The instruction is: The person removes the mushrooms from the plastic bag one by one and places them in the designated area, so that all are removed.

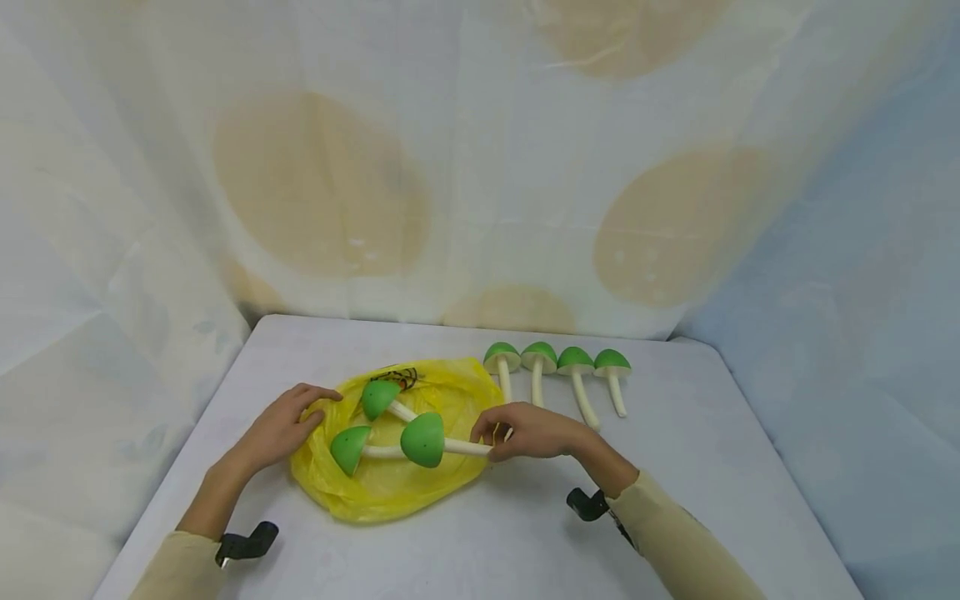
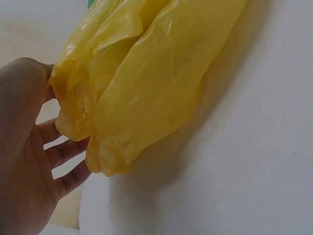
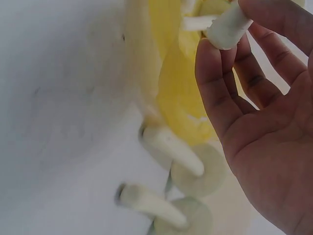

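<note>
My right hand pinches the stem end of a green-capped toy mushroom, its cap pointing left over the yellow plastic bag. In the right wrist view, the white stem sits between thumb and fingers. Two more mushrooms, one with its cap at the upper left and one lower, lie in the bag's mouth. My left hand holds the bag's left edge. The left wrist view has the crumpled bag between thumb and fingers, some fingertips hidden behind it.
Several similar mushrooms lie in a row right of the bag, stems toward me; my right hand partly covers the nearest stems. White table; patterned cloth walls stand at its back and sides. A black wrist device sits on each arm.
</note>
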`<action>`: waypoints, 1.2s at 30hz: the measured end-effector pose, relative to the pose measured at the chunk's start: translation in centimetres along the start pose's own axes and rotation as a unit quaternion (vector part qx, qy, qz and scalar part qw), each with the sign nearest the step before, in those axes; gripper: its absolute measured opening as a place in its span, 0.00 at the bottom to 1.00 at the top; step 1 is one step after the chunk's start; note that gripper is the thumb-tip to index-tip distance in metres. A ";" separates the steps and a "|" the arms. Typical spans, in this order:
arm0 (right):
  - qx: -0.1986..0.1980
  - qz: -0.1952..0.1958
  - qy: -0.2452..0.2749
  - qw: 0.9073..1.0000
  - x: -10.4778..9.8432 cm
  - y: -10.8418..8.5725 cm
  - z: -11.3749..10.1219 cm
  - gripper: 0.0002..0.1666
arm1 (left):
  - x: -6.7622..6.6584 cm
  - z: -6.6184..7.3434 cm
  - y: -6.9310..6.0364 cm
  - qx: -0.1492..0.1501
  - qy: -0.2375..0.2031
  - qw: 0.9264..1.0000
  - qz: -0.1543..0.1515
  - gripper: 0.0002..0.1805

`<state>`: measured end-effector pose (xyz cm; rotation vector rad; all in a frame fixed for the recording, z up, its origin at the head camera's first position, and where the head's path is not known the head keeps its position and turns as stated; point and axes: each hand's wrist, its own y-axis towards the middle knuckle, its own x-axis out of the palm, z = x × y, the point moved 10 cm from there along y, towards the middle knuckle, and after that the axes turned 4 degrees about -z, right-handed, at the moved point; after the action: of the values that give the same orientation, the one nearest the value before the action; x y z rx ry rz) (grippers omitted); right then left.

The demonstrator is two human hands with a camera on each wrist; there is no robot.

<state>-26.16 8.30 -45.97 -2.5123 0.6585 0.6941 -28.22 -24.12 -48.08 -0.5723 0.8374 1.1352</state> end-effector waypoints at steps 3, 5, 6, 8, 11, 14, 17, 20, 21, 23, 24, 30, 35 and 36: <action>0.011 0.020 0.006 1.000 -1.0 -1.2 0.8 0.14 | 0.1 -0.2 -0.1 -0.005 -0.002 1.000 0.001 0.16; 0.019 0.038 0.015 0.999 -1.7 -2.2 1.5 0.14 | 0.2 -0.4 -0.2 -0.008 -0.002 1.000 0.000 0.16; 0.023 0.047 0.020 0.998 -2.0 -2.7 1.9 0.13 | 0.2 -0.5 -0.2 -0.009 -0.003 1.000 0.000 0.16; 0.029 0.064 0.035 0.997 -2.7 -3.7 2.5 0.13 | 0.2 -0.6 -0.2 -0.010 -0.004 1.000 -0.001 0.16; 0.040 0.085 0.051 0.994 -3.7 -5.3 3.2 0.13 | 0.2 -0.5 -0.3 -0.010 -0.005 1.000 -0.001 0.16; 0.047 0.101 0.056 0.992 -4.6 -6.9 4.0 0.13 | 0.2 -0.4 -0.3 -0.008 -0.008 1.000 0.001 0.16; 0.063 0.118 0.062 0.989 -5.4 -8.6 5.4 0.13 | 0.2 -0.2 -0.4 -0.005 -0.010 1.000 0.003 0.16; 0.085 0.135 0.063 0.985 -6.1 -10.7 7.4 0.13 | 0.2 -0.1 -0.3 -0.003 -0.011 1.000 0.003 0.16; 0.094 0.142 0.062 0.983 -6.2 -11.5 8.0 0.14 | 0.3 0.0 -0.4 -0.003 -0.011 1.000 0.003 0.16; 0.106 0.156 0.058 0.980 -6.6 -12.9 9.3 0.14 | 0.3 0.0 -0.4 -0.002 -0.012 1.000 0.004 0.16; 0.111 0.162 0.056 0.979 -6.7 -13.5 9.7 0.14 | 0.3 0.0 -0.4 -0.004 -0.012 1.000 0.003 0.16; 0.138 0.195 0.065 0.969 -7.6 -16.7 11.9 0.15 | 0.3 0.0 -0.7 -0.010 -0.009 1.000 -0.002 0.16; 0.153 0.217 0.077 0.961 -8.9 -18.6 13.2 0.19 | 0.3 -0.2 -0.7 -0.010 -0.005 1.000 0.000 0.16; 0.155 0.223 0.075 0.960 -9.2 -18.9 13.4 0.19 | 0.3 -0.3 -0.7 -0.011 -0.005 1.000 0.000 0.16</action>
<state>-27.48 33.25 -45.65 -2.1551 1.3058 0.4973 -27.56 -24.43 -48.50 -0.5847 0.8182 1.1469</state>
